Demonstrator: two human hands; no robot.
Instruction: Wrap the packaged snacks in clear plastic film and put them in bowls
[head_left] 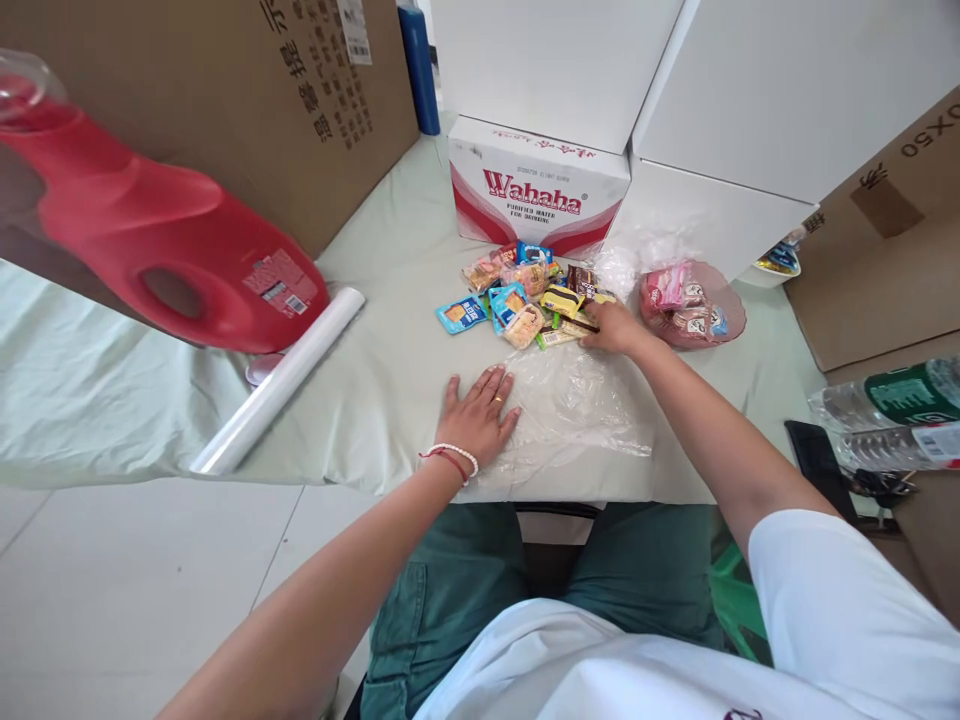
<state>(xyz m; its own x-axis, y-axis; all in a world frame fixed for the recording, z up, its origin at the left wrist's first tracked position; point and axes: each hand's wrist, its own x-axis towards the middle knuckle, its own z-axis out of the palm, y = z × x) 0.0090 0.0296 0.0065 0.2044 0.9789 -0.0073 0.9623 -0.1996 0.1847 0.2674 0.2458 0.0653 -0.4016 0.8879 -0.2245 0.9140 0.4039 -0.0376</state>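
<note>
My left hand [478,412] lies flat on the table cover, fingers stretched out, beside a crumpled clear plastic bag [589,395]. At the right edge of a pile of wrapped snacks [529,290], my right hand [611,328] has its fingers curled onto a small dark-brown and cream snack packet [579,326]; its fingertips are partly hidden. The pile holds several packets, among them a blue one [462,314], a yellow one [561,299] and a clear-wrapped one [523,326]. Just right of that hand stands a pink translucent bowl [731,310] with several wrapped snacks in it.
A Wahaha water carton [536,190] stands behind the pile, against white boxes [555,60]. On the left are a large red bottle [187,250] and a plastic film roll [281,380]. Plastic bottles [900,395] and a black phone [817,465] lie at right. Cardboard boxes flank both sides.
</note>
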